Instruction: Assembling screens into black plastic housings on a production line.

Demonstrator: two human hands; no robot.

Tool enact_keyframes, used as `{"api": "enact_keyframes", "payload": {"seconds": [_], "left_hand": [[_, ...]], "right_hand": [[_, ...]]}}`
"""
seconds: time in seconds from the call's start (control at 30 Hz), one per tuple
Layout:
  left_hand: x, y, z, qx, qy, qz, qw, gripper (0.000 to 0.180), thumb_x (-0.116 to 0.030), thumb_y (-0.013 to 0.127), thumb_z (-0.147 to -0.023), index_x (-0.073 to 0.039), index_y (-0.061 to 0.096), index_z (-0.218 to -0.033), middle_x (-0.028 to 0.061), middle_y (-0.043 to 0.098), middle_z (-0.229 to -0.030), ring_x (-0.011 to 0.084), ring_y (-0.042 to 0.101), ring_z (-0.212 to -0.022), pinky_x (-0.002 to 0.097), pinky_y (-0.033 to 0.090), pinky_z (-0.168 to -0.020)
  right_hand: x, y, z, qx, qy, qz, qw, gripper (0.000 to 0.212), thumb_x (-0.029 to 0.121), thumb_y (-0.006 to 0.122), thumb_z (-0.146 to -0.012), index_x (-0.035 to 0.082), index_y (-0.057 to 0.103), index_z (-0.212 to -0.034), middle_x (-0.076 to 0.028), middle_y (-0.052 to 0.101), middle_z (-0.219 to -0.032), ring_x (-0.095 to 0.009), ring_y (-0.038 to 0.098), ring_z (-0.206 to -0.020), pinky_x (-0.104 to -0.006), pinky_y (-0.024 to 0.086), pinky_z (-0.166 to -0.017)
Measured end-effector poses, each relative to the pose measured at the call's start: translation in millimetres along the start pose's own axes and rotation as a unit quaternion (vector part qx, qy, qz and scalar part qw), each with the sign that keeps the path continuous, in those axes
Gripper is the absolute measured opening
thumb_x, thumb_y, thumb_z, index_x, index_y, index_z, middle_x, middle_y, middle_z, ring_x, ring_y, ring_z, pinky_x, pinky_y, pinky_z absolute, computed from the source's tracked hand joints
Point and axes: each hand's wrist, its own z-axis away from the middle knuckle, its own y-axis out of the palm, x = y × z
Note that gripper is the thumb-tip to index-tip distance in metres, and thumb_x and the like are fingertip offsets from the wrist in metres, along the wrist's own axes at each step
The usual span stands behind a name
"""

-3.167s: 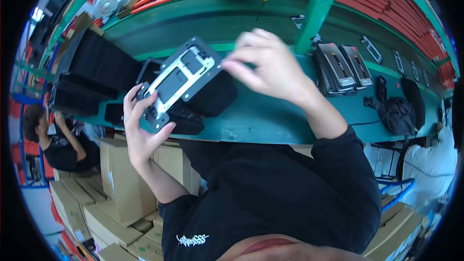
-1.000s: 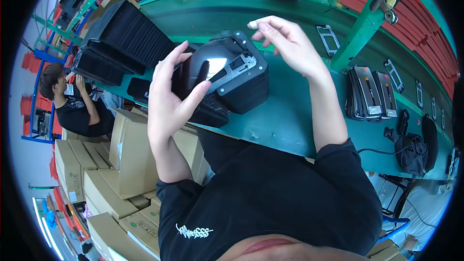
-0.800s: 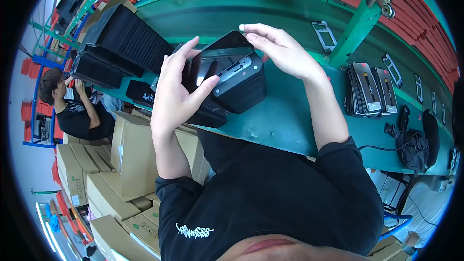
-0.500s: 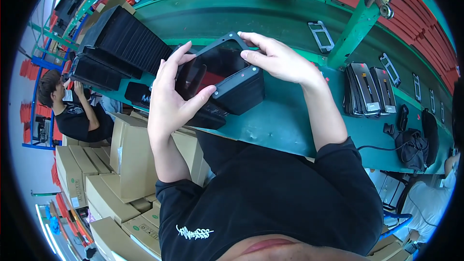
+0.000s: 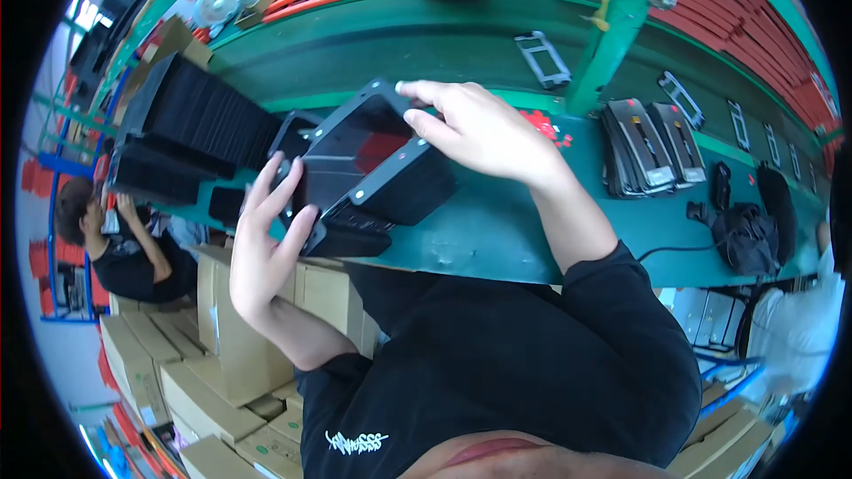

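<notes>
A stack of black rectangular frames (image 5: 417,191) stands tilted on the green bench in front of me, with bolt heads along its top rim and a dark glossy face inside. My right hand (image 5: 479,129) grips the far right corner of the top frame between thumb and fingers. At the left side, my left hand (image 5: 266,244) is open, its fingers spread against the edge of a second black frame (image 5: 297,137) beside the stack. Whether the left fingertips press on that frame or only brush it is unclear.
A long row of black panels (image 5: 191,120) stands at the left. To the right lie bundled dark sleeves (image 5: 635,151), red bits (image 5: 546,127) and a black bag (image 5: 750,239). Grey metal brackets (image 5: 543,60) rest beyond a green post (image 5: 612,44). Cardboard boxes (image 5: 244,337) fill the lower left; another person (image 5: 133,253) works there.
My left hand has drawn back leftward from over the glossy face, and more of the second frame shows. The right hand keeps its place on the corner. The whole view has shifted slightly.
</notes>
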Motion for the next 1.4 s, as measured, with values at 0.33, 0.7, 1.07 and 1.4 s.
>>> {"api": "enact_keyframes", "payload": {"seconds": [0.33,0.7,1.07,1.4], "left_hand": [[12,-1,-1,0.013,0.027,0.017,0.999,0.052,-0.014,0.076,-0.083,-0.009,0.068,-0.135,0.0206,0.053,-0.141,0.0361,0.056,-0.127,0.0406,0.043,-0.107],[23,6,8,0.020,0.048,0.089,0.995,0.092,-0.045,0.092,-0.061,-0.014,0.063,-0.142,0.0226,0.040,-0.151,0.0411,0.042,-0.141,0.0470,0.032,-0.117],[40,22,9,-0.044,0.091,0.083,0.991,0.096,-0.049,0.081,-0.053,-0.008,0.066,-0.138,0.0253,0.044,-0.143,0.0395,0.044,-0.136,0.0476,0.031,-0.116],[41,23,4,-0.075,0.112,0.067,0.989,0.092,-0.049,0.079,-0.053,-0.009,0.068,-0.135,0.0279,0.051,-0.134,0.0413,0.051,-0.127,0.0476,0.037,-0.111]], "right_hand": [[-26,-117,20,-0.280,0.205,0.118,0.930,0.053,0.038,0.071,-0.097,-0.001,0.061,-0.131,-0.003,0.065,-0.071,-0.008,0.055,-0.057,-0.0235,0.042,-0.054],[53,-5,10,0.281,-0.071,-0.455,0.842,0.055,0.054,0.042,-0.107,0.001,0.056,-0.110,-0.008,0.067,-0.085,-0.014,0.070,-0.072,-0.0219,0.048,-0.053],[49,24,0,0.400,-0.179,-0.216,0.872,0.025,0.012,0.048,-0.089,0.000,0.052,-0.110,-0.021,0.062,-0.098,-0.042,0.061,-0.095,-0.0463,0.049,-0.084],[56,40,12,0.331,-0.216,-0.131,0.909,0.017,0.008,0.050,-0.087,0.001,0.050,-0.103,-0.018,0.055,-0.092,-0.043,0.058,-0.087,-0.0476,0.049,-0.080]]}}
